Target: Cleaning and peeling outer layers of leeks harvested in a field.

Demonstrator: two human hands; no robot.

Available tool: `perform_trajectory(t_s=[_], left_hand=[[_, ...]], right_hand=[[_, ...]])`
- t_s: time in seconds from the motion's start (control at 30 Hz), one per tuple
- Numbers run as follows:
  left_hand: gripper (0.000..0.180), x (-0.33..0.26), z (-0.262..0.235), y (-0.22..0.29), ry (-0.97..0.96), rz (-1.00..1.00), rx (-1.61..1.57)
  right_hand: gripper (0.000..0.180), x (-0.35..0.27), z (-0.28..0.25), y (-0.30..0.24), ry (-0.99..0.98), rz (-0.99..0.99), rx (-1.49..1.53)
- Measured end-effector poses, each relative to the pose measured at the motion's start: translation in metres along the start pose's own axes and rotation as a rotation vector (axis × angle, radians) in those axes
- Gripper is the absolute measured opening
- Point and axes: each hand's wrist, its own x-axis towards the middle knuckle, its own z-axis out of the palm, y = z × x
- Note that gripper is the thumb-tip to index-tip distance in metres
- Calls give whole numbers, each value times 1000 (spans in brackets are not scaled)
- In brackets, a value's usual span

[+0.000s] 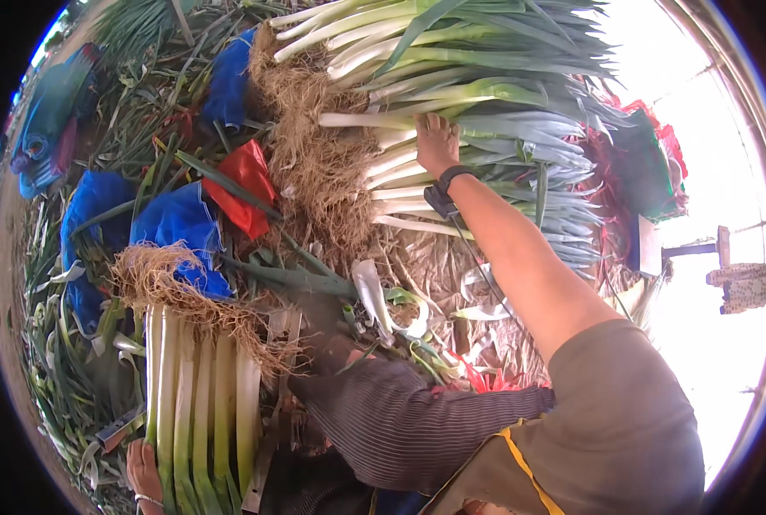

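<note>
My right hand (437, 144), with a dark watch on its wrist, reaches to a wide pile of leeks (520, 51). Its fingers curl around a leek (349, 120) whose white stem points left from the hand. At the lower left, my left hand (144, 472), with a thin bracelet, grips the edge of an upright bunch of leeks (203, 378). That bunch has its tangled brown roots (177, 279) at the top, and its green leaves run off the lower edge. Part of the left hand is cut off by the frame.
Blue cloth (177, 223) and a red piece (244, 184) lie among loose leaves on the left. Dark striped cloth (426, 421) crosses below my right arm; whose it is, I cannot tell. Trimmed leaves (374, 300) litter the middle. Red and green bags (653, 163) stand at the right.
</note>
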Motion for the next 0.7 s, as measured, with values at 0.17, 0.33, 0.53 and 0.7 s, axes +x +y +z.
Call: perform_trajectory(t_s=[0.17, 0.33, 0.53, 0.7], left_hand=[[33, -1, 1, -5, 10, 9, 31], [32, 6, -3, 17, 21, -30, 90], [38, -3, -6, 20, 105, -58, 104], [41, -10, -10, 21, 114, -98, 183]], right_hand=[[41, 7, -26, 10, -193, -59, -26], [40, -10, 2, 30, -183, 126, 146], [40, -86, 17, 0, -271, -47, 166], [46, -118, -23, -13, -435, -239, 541]])
